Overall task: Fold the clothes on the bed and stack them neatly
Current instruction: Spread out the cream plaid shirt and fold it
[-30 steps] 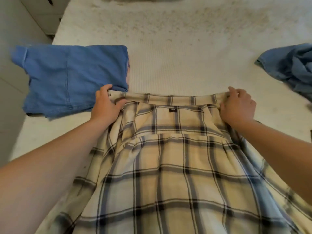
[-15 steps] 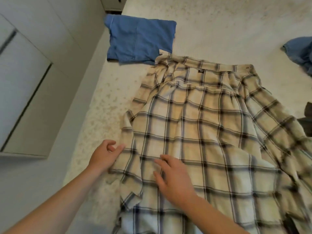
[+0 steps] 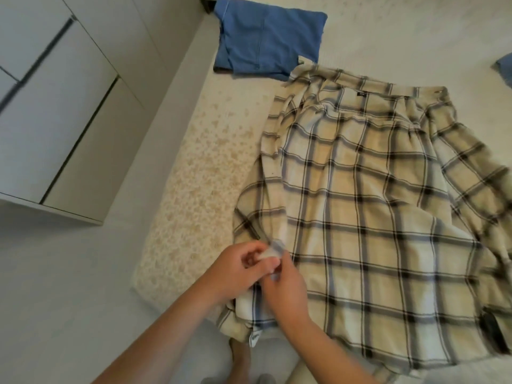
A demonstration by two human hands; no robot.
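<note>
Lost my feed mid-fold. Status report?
Left hand and right hand both pinching plaid shirt edge. Shirt spread flat, unfolded. Folded blue garment touches collar corner.

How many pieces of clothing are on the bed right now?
3: a folded blue garment at the far left edge, the plaid shirt spread in the middle, and a blue item cut off at the right. More may lie out of view.

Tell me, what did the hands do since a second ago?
Both hands let go of the collar and came down to the shirt's near left edge. Now the left hand and right hand pinch a bit of cloth there together. The folded blue garment stayed put.
</note>
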